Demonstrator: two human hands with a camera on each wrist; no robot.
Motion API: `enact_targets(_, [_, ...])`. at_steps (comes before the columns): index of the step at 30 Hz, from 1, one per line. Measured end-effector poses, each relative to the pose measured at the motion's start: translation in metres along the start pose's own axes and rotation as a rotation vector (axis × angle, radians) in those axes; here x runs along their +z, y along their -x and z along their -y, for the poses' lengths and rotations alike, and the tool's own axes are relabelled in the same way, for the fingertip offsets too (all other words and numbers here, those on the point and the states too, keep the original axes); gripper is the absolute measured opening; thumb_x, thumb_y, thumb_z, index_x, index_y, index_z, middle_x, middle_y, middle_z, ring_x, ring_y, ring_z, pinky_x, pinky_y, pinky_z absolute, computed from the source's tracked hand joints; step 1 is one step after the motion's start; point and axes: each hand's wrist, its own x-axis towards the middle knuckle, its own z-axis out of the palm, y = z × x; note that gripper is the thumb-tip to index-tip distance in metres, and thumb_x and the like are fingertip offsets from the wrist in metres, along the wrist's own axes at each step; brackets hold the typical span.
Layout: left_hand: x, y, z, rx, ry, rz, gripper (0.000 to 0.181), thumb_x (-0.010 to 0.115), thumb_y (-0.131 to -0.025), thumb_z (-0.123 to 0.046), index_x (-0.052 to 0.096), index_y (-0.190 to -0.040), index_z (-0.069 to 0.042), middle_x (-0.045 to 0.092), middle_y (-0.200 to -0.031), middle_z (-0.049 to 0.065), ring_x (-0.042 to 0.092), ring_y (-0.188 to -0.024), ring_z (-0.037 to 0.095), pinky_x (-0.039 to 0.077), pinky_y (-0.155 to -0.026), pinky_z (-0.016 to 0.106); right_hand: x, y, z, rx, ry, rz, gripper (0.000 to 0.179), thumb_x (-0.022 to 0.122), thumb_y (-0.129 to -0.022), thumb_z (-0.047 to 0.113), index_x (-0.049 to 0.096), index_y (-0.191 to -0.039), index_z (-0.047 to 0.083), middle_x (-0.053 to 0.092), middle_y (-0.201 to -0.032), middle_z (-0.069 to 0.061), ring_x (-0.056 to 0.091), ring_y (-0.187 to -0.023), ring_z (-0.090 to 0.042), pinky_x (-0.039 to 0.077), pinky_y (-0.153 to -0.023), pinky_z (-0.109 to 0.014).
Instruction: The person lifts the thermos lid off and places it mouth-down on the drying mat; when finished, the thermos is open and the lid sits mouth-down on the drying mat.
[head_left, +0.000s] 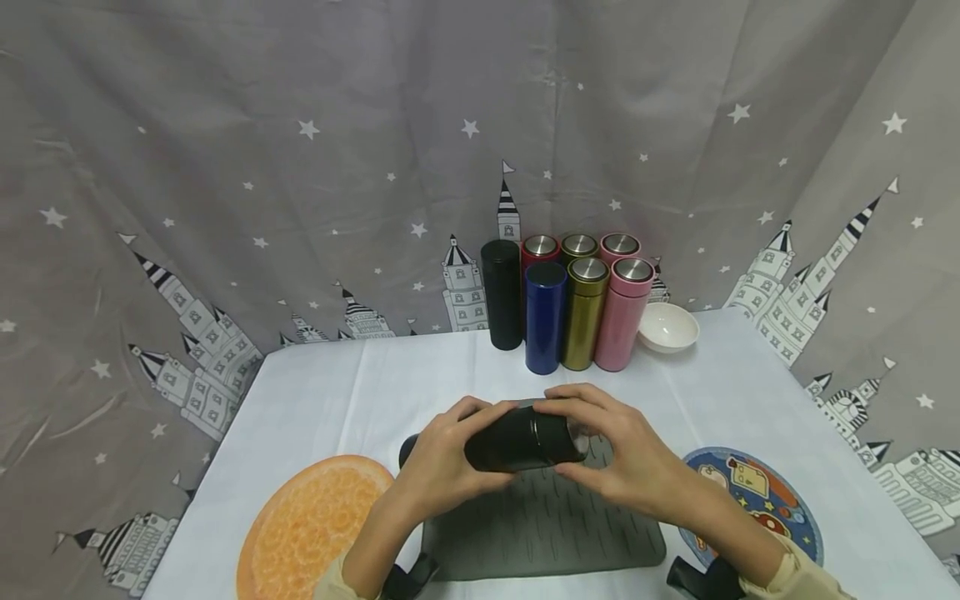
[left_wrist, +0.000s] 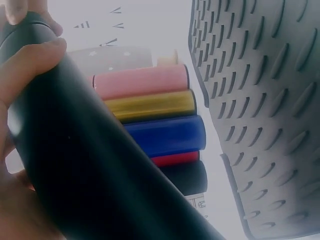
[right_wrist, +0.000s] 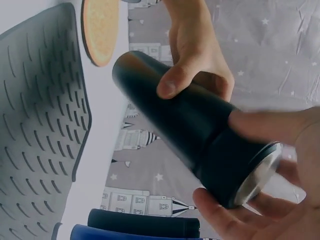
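A black thermos flask [head_left: 504, 443] lies nearly level in the air above a dark grey ridged mat [head_left: 540, 533]. My left hand [head_left: 448, 454] grips its body, with the thumb along the side in the right wrist view. At the other end, the fingers and thumb of my right hand [head_left: 626, 450] hold the cap [right_wrist: 232, 162], whose silver top [right_wrist: 260, 175] points toward the right palm. A thin seam separates cap and body. Filling much of the left wrist view, the flask body [left_wrist: 85, 145] hides part of the bottles behind it.
Several upright flasks stand at the back: black [head_left: 501, 296], blue [head_left: 544, 321], gold [head_left: 585, 317], pink [head_left: 624, 317] and red [head_left: 540, 247] among them. Beside them sits a white bowl [head_left: 669, 327]. An orange round mat [head_left: 315, 533] lies left, a blue patterned round mat [head_left: 787, 508] right.
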Motion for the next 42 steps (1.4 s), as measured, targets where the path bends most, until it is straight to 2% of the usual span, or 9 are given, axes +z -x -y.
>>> enact_targets(5, [-0.001, 0.001, -0.001, 0.016, -0.065, -0.052, 0.083, 0.096, -0.061, -0.033, 0.062, -0.136, -0.03, 0.061, -0.113, -0.009, 0.061, -0.092, 0.012, 0.053, -0.078, 0.036, 0.001, -0.001, -0.003, 0.07, -0.033, -0.021, 0.082, 0.087, -0.078, 0.033, 0.046, -0.147, 0.02, 0.054, -0.14, -0.002, 0.061, -0.112, -0.019, 0.058, -0.074, -0.03])
enact_targets(9, [0.0, 0.002, -0.001, 0.033, -0.162, -0.112, 0.084, 0.097, -0.059, -0.033, 0.064, -0.135, -0.027, 0.062, -0.112, -0.004, 0.061, -0.091, 0.016, 0.051, -0.079, 0.042, 0.002, -0.006, -0.006, 0.198, -0.086, 0.017, 0.07, 0.077, -0.087, 0.037, 0.046, -0.147, 0.016, 0.057, -0.136, -0.009, 0.066, -0.101, -0.02, 0.058, -0.069, -0.028])
enact_targets(13, [0.002, 0.003, 0.0, 0.054, -0.207, -0.138, 0.084, 0.098, -0.058, -0.031, 0.064, -0.135, -0.025, 0.062, -0.111, -0.001, 0.062, -0.094, 0.015, 0.051, -0.082, 0.045, 0.004, -0.012, -0.007, 0.324, -0.046, 0.05, 0.057, 0.068, -0.093, 0.043, 0.054, -0.139, 0.013, 0.066, -0.115, -0.006, 0.065, -0.087, -0.014, 0.055, -0.063, -0.029])
enact_targets(18, [0.004, 0.005, 0.002, 0.076, -0.231, -0.153, 0.085, 0.098, -0.057, -0.031, 0.064, -0.135, -0.025, 0.062, -0.11, 0.0, 0.062, -0.094, 0.016, 0.051, -0.083, 0.045, 0.008, -0.017, -0.006, 0.403, 0.014, 0.026, 0.056, 0.071, -0.089, 0.052, 0.062, -0.128, 0.013, 0.068, -0.096, 0.001, 0.062, -0.074, -0.011, 0.051, -0.058, -0.031])
enact_targets(21, [0.004, 0.005, 0.003, 0.079, -0.215, -0.149, 0.086, 0.098, -0.057, -0.031, 0.064, -0.135, -0.026, 0.062, -0.11, 0.0, 0.062, -0.095, 0.016, 0.051, -0.082, 0.045, 0.01, -0.018, -0.007, 0.365, 0.016, -0.005, 0.056, 0.076, -0.085, 0.05, 0.064, -0.125, 0.014, 0.067, -0.095, 0.001, 0.062, -0.074, -0.012, 0.053, -0.057, -0.029])
enact_targets(28, [0.001, 0.008, 0.007, 0.025, -0.142, -0.101, 0.083, 0.096, -0.061, -0.032, 0.062, -0.137, -0.029, 0.061, -0.112, -0.005, 0.062, -0.091, 0.017, 0.052, -0.078, 0.041, 0.01, -0.015, -0.006, 0.109, -0.041, -0.018, 0.058, 0.088, -0.078, 0.025, 0.062, -0.129, 0.018, 0.065, -0.12, 0.005, 0.064, -0.094, -0.015, 0.057, -0.066, -0.028])
enact_targets(32, [-0.002, 0.011, 0.007, -0.018, -0.082, -0.057, 0.084, 0.096, -0.062, -0.032, 0.061, -0.138, -0.032, 0.06, -0.113, -0.009, 0.062, -0.091, 0.014, 0.054, -0.079, 0.036, 0.01, -0.013, -0.002, 0.057, -0.07, 0.015, 0.064, 0.09, -0.074, 0.011, 0.062, -0.131, 0.019, 0.059, -0.129, 0.005, 0.061, -0.108, -0.018, 0.058, -0.073, -0.032])
enact_targets(36, [-0.004, 0.012, 0.006, -0.06, -0.011, -0.016, 0.085, 0.096, -0.063, -0.031, 0.059, -0.139, -0.034, 0.059, -0.116, -0.013, 0.061, -0.097, 0.009, 0.055, -0.082, 0.033, 0.009, -0.012, 0.0, 0.013, -0.055, 0.022, 0.069, 0.09, -0.07, 0.001, 0.064, -0.13, 0.022, 0.056, -0.132, 0.005, 0.059, -0.113, -0.018, 0.057, -0.08, -0.035])
enact_targets(42, [-0.007, 0.011, 0.008, -0.054, 0.052, -0.004, 0.084, 0.096, -0.063, -0.029, 0.059, -0.138, -0.034, 0.059, -0.117, -0.014, 0.06, -0.098, 0.008, 0.054, -0.083, 0.034, 0.008, -0.013, 0.002, -0.065, -0.047, 0.007, 0.072, 0.089, -0.067, -0.007, 0.065, -0.129, 0.022, 0.055, -0.134, 0.005, 0.057, -0.118, -0.018, 0.053, -0.093, -0.036])
